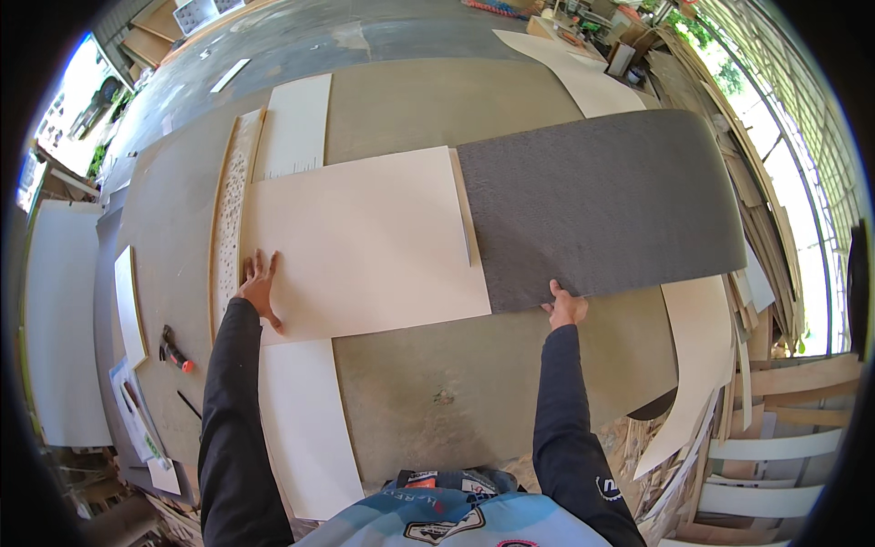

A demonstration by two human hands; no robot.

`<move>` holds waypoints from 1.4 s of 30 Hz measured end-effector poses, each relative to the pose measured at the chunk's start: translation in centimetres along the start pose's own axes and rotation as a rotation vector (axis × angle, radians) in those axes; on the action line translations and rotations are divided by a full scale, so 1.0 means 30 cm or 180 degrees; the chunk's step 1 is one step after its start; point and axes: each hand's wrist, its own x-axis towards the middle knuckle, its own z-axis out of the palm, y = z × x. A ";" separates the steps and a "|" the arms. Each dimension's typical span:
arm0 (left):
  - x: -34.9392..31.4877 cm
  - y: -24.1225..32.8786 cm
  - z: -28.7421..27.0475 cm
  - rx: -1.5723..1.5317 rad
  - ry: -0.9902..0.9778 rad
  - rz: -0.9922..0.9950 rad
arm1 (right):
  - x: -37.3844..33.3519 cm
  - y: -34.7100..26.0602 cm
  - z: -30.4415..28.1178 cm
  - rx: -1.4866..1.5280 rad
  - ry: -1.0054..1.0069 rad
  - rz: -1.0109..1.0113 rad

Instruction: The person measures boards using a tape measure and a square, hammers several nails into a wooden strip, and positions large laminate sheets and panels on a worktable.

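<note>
My left hand (pixel 259 290) lies with fingers spread on the left edge of a cream panel (pixel 365 242). This edge sits by a long wooden strip (pixel 234 196) with a speckled face. My right hand (pixel 566 306) pinches the near edge of a dark grey textured sheet (pixel 602 201), thumb on top and the other fingers mostly hidden beneath. The grey sheet meets the cream panel's right side, and its far right end curves. A narrow pale strip (pixel 461 196) shows along the seam. Whether the two pieces are joined, I cannot tell.
A large brown worktable (pixel 428 401) bears white boards (pixel 305 401) and a cutter-like tool with a red end (pixel 173 351). Papers (pixel 135 410) lie at its left side. A cream offcut (pixel 697 356) hangs over the right edge. Stacked boards (pixel 766 219) line the right.
</note>
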 end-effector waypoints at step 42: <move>0.259 -0.069 -0.178 -0.0223 0.0148 -0.0205 | 0.112 -0.106 0.287 0.0329 0.0123 -0.0510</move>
